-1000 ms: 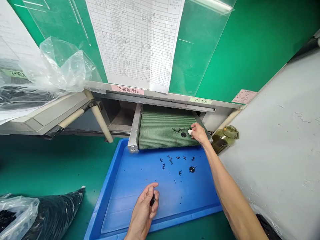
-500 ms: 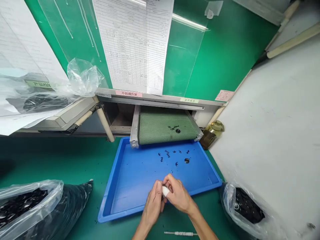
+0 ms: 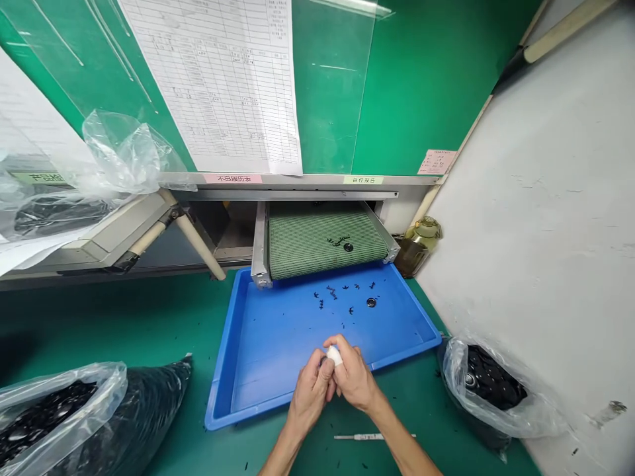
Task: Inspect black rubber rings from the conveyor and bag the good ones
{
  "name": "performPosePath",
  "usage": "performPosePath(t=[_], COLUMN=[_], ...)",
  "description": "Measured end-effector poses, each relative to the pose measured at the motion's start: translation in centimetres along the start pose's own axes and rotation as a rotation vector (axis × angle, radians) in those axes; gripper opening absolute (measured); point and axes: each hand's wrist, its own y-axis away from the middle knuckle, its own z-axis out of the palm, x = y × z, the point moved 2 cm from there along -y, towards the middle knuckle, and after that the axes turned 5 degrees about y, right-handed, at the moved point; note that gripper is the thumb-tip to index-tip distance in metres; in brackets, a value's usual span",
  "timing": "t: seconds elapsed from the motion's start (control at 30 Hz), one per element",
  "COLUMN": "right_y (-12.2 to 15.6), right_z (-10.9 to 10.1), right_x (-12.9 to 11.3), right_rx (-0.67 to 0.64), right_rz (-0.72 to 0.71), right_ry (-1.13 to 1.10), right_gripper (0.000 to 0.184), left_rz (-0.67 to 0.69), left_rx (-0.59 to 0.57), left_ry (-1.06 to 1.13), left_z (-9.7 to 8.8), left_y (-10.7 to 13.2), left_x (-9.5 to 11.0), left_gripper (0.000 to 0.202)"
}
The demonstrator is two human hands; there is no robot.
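My left hand point(image 3: 310, 390) and my right hand point(image 3: 356, 378) meet above the front edge of the blue tray point(image 3: 268, 404), fingers closed against each other. A sliver of something small and dark shows between the left fingertips; the fingers hide the rest, so its kind is unclear. White wrapping point(image 3: 335, 356) covers the right thumb. Beyond the hands, a round black part point(image 3: 371, 302) lies in the tray near several small black branched pieces point(image 3: 332, 291). A thin pen-like tool point(image 3: 362, 436) rests on the green table below my hands.
A green mesh conveyor belt point(image 3: 317, 231) ends over the tray's far side, carrying another round black part point(image 3: 348, 247) and scraps. Open bags of black parts stand left point(image 3: 153, 403) and right point(image 3: 496, 423). A bottle point(image 3: 419, 248) stands by the white wall point(image 3: 536, 231).
The view has shifted, so the far board sits further left and higher. My left thumb has bent down, and the fingers of both hands have moved against each other. Parts in the tray look unmoved.
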Motion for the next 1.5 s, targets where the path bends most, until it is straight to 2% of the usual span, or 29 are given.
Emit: performPosePath(t=[0.07, 0.13, 0.27, 0.33, 0.4, 0.47, 0.53, 0.6, 0.67, 0.77, 0.83, 0.9, 1.0, 1.1, 1.23, 1.3, 1.4, 1.5], right_y=[-1.8, -4.7, -13.2, -17.4, -20.4, -21.6, -20.8, -18.2, -14.3, -8.0, -4.6, -2.3, -0.4, 0.5, 0.2, -1.3, -5.0, -8.6], right_z=[-1.2, -3.6, -9.8, -12.0, -13.2, -13.4, -12.6, -10.9, -8.2, -3.8, -1.6, -0.4, 0.1, 0.4, -0.4, -2.1, -5.5, -7.6], right_x=[0.7, 1.5, 3.2, 3.7, 4.1, 4.2, 4.1, 3.6, 2.8, 1.2, 0.2, -0.3, -0.6, -0.6, 0.8, 2.7, 6.8, 10.8], right_rx=[0.021, 0.077, 0.304, 0.362, 0.363, 0.340, 0.317, 0.277, 0.206, 0.096, 0.035, -0.005, 0.006, 0.006, -0.103, -0.117, -0.050, -0.048], right_rz=[-0.023, -0.023, 0.022, 0.037, 0.042, 0.037, 0.031, 0.025, 0.015, -0.003, -0.025, -0.032, 0.010, 0.048, 0.075, 0.105, 0.188, 0.253], right_ry=[0.089, 0.149, 0.198, 0.203, 0.192, 0.166, 0.124, 0.067, 0.005, -0.055, -0.079, -0.080, -0.040, -0.003, 0.065, 0.133, 0.267, 0.351], right_gripper=[0.019, 0.018, 0.025, 0.034, 0.036, 0.031, 0.028, 0.031, 0.036, 0.021, 0.016, 0.015, 0.017, 0.018, 0.024, 0.026, 0.032, 0.025], left_rz=[-0.024, -0.073, -0.196, -0.248, -0.300, -0.325, -0.316, -0.279, -0.232, -0.189, -0.196, -0.206, -0.173, -0.150, -0.209, -0.244, -0.285, -0.325], left_rx=[0.032, 0.092, 0.202, 0.229, 0.247, 0.251, 0.259, 0.271, 0.274, 0.257, 0.247, 0.241, 0.216, 0.158, 0.107, 0.130, 0.205, 0.266], left_ry=[0.096, 0.193, 0.515, 0.645, 0.715, 0.746, 0.747, 0.712, 0.641, 0.524, 0.446, 0.377, 0.321, 0.295, 0.369, 0.481, 0.700, 0.868], left_z=[0.0, -0.4, -1.4, -1.7, -1.9, -2.0, -2.2, -2.4, -2.4, -1.8, -1.1, -0.5, 0.3, 0.5, -0.4, -1.2, -2.1, -2.2], left_y=[-0.5, -0.8, -1.0, -0.9, -0.6, -0.3, -0.1, -0.2, -0.4, -0.7, -0.5, 0.1, 1.4, 2.3, 2.7, 2.8, 3.0, 2.9], left_x=[0.1, 0.4, 0.8, 0.8, 0.5, 0.4, 0.4, 0.6, 0.8, 0.9, 0.8, 0.6, 0.3, 0.1, -0.5, -0.6, -0.4, 0.0], left_gripper=[0.035, 0.033, 0.027, 0.027, 0.030, 0.032, 0.033, 0.034, 0.035, 0.042, 0.050, 0.057, 0.058, 0.054, 0.052, 0.045, 0.032, 0.022])
